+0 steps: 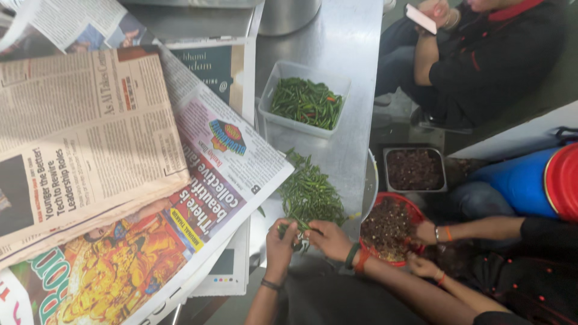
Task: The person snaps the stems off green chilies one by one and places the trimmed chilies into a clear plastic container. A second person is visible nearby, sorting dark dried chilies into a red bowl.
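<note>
Pinching a green chilli (pixel 293 227) between them, the left hand (pixel 281 244) and the right hand (pixel 328 239) meet at the near edge of the steel bench (pixel 343 54), fingers closed on it from both sides. Just beyond lies a loose pile of chillies (pixel 310 192), and farther back a clear tub (pixel 303 99) holds more. Newspapers (pixel 120 168) cover the bench to the left. To the right, another person's hands (pixel 425 250) work at a red basket (pixel 391 225) of dark bits.
</note>
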